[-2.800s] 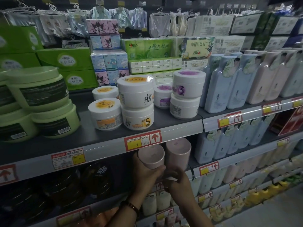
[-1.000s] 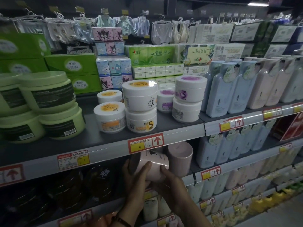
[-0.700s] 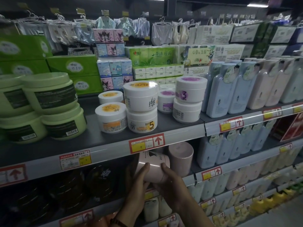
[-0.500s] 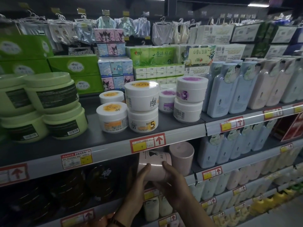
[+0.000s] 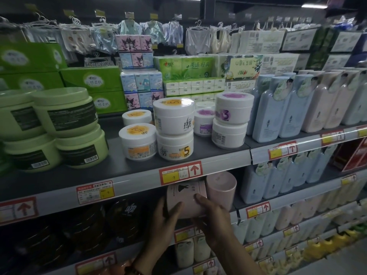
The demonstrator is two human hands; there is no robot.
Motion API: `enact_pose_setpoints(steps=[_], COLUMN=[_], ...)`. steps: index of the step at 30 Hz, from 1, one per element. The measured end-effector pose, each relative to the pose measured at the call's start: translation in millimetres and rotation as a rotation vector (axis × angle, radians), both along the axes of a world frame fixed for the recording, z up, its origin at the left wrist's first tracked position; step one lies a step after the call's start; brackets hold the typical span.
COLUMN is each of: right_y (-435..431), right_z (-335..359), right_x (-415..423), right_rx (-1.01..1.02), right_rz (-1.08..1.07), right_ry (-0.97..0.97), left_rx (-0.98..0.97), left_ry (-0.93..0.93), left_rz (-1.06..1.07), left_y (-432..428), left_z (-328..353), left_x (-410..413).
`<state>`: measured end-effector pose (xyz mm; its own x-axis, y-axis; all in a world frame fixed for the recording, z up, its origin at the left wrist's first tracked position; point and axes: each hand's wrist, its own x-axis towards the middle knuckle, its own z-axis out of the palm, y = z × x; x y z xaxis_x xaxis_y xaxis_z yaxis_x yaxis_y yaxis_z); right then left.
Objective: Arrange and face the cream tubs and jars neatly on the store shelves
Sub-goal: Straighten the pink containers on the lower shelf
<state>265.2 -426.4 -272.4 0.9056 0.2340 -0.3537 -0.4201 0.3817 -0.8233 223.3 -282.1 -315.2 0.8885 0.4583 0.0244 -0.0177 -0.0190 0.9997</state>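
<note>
While the pink jar (image 5: 184,197) is tilted off upright, head view: risk is clipping the price rail (image 5: 129,184) just above, or knocking the second pink jar (image 5: 221,187) at its right side. The smooth wall could also slip. Left grip (image 5: 164,221) wraps its left side, right grip (image 5: 211,219) its lower right. Both are grasping it, jar between them at the lower shelf's front.

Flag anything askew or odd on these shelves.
The pink jar gripped by the left hand and right hand is tilted, unlike its upright neighbour. The green tubs show barcodes and back labels to the aisle, not their fronts.
</note>
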Motion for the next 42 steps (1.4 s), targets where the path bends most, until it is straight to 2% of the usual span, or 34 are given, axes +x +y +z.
enact_pose_setpoints(steps=[5,10,15,20,23,26,33,42], right_y=[1,9,21,22,21,23,32,39], right_z=[2,-7,-31,-19,-18,-16,-13,-19], right_x=[-4,-2,7,2,2,3,-1,1], right_rx=[-0.017,-0.128,-0.339,-0.484,-0.550,-0.586,-0.657,-0.696], right_rz=[-0.075,-0.135,-0.221,-0.267,-0.273,-0.277,-0.294,-0.211], right_ry=[-0.078,-0.149,-0.130,-0.218,-0.301,-0.379,-0.534,-0.625], left_rx=[0.210,0.612,0.698,0.701,0.793,0.663,0.492,0.433], left_ry=[-0.033,-0.041,-0.060,0.006,-0.019,0.080,0.101,0.107], left_rz=[0.021,0.008,0.049,0.013,0.191,0.051,0.061,0.081], left_y=[6,0,-6,-17,-18,-19,-10,-7], left_z=[0,-1,-1,13,10,8,-8,-8], left_x=[-2,-1,4,2,10,9,12,16])
